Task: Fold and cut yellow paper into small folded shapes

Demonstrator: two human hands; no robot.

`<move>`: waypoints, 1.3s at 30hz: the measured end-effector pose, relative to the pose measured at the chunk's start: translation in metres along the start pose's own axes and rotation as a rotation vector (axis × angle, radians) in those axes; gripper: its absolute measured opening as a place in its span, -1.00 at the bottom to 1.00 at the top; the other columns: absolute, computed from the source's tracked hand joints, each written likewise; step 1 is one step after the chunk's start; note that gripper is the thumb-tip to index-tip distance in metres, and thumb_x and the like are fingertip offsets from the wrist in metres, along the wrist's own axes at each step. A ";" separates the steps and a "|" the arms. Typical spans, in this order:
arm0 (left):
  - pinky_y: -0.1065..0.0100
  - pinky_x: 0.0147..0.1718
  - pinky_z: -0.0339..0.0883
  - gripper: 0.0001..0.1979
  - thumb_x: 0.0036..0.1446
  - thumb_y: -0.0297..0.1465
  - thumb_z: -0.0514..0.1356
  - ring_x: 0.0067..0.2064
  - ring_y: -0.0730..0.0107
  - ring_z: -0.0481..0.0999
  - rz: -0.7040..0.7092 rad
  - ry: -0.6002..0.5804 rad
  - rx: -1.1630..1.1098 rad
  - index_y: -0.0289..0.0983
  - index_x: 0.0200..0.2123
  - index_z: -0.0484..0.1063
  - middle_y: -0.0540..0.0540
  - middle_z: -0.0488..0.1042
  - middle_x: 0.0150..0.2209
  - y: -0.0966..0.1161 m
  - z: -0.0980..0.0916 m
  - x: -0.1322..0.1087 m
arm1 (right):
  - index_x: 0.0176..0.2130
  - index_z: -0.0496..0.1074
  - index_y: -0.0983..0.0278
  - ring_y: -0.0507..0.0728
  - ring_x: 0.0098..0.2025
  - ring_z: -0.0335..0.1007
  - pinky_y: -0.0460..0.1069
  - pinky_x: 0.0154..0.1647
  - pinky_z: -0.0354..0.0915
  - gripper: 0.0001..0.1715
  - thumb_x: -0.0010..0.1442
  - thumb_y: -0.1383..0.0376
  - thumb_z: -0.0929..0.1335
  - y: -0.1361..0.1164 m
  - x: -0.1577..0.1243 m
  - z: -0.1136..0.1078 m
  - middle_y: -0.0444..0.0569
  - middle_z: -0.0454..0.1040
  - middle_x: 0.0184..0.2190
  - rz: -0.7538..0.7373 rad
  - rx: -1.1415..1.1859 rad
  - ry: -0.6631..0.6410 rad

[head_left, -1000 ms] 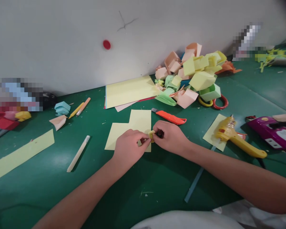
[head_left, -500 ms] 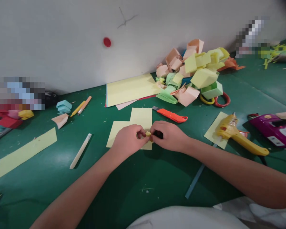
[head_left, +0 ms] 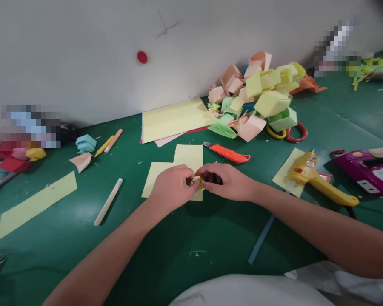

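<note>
A small folded piece of yellow paper (head_left: pixel 198 180) is pinched between my two hands, mostly covered by fingers. My left hand (head_left: pixel 172 182) is closed on its left side, thumb and forefinger together. From the right, my right hand (head_left: pixel 226 180) grips the same piece with its fingertips, the other fingers curled. Beneath both hands lie flat pale yellow paper sheets (head_left: pixel 189 155), partly hidden by the left hand. Just beyond my right hand rests an orange box cutter (head_left: pixel 231 154), its blade end pointing left.
Yellow sheets (head_left: pixel 175 119) lie by the wall, beside a heap of folded paper pieces (head_left: pixel 271 87) and scissors (head_left: pixel 296 132). A yellow glue gun (head_left: pixel 319 180) and a purple device (head_left: pixel 364 174) are at right. At left are a paper strip (head_left: pixel 38 206) and a white stick (head_left: pixel 108 202).
My right hand's fingers have shifted slightly up and left around the small yellow paper, and more of it shows. My left hand stays nearly in place.
</note>
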State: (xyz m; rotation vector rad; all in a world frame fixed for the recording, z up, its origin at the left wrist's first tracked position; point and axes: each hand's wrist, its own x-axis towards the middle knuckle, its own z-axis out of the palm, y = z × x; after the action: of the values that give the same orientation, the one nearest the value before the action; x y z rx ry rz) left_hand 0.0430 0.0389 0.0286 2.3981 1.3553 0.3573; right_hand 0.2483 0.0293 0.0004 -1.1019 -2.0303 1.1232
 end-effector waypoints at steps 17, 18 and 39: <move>0.35 -0.38 0.15 -0.75 0.22 -0.39 0.21 -0.30 0.39 0.44 0.158 0.050 0.112 -0.25 -0.53 0.40 0.01 0.46 -0.42 0.000 -0.006 -0.009 | -0.27 0.54 0.26 0.07 -0.31 0.44 -0.02 -0.28 0.34 -0.86 0.16 0.24 0.43 0.003 0.003 0.005 -0.08 0.56 -0.33 0.125 0.358 0.070; 0.35 -0.38 0.15 -0.75 0.23 -0.40 0.20 -0.30 0.38 0.43 0.183 0.052 0.137 -0.25 -0.52 0.40 0.01 0.46 -0.42 0.001 -0.006 -0.009 | -0.27 0.54 0.26 0.07 -0.30 0.44 -0.01 -0.27 0.34 -0.86 0.16 0.24 0.43 0.003 0.003 0.006 -0.08 0.56 -0.33 0.127 0.370 0.062; 0.36 -0.55 0.01 -0.73 0.21 -0.26 0.25 -0.48 0.47 0.32 0.046 0.030 0.159 -0.24 -0.48 0.34 0.05 0.36 -0.44 0.017 -0.007 -0.014 | -0.25 0.55 0.26 0.08 -0.35 0.45 0.00 -0.29 0.39 -0.77 0.13 0.16 0.48 0.001 0.000 0.012 -0.08 0.55 -0.37 0.160 0.437 0.038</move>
State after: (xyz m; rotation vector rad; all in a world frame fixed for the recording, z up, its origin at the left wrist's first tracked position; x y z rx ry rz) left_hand 0.0460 0.0200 0.0415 2.5664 1.3909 0.3093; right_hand 0.2394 0.0251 -0.0062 -1.0572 -1.5810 1.5245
